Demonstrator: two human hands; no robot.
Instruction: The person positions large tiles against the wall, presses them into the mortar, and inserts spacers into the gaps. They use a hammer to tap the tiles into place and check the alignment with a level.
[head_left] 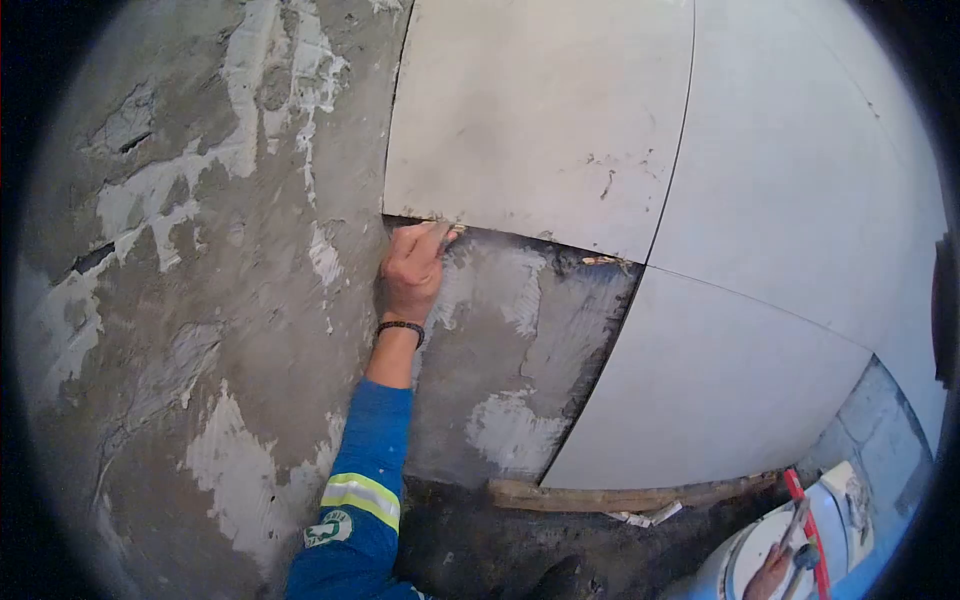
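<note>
My left hand [411, 268], in a blue sleeve with a reflective band, reaches up to the lower edge of a large pale wall tile [535, 120]. Its fingers are pinched around a thin wood sliver [458, 229] at the dark gap under that tile. Farther right along the same edge, more wood slivers [605, 261] stick out. At the bottom right, my right hand [768, 576] is closed on a long, narrow tool [797, 522], whose kind I cannot tell. Beside it shows a dark rounded piece [806, 556].
Bare cement wall [200, 330] with white adhesive smears lies to the left. Another tile [700, 390] stands over a wooden batten [620, 497] near the floor. At lower right are a white round-topped object [745, 555] and a red bar [812, 540].
</note>
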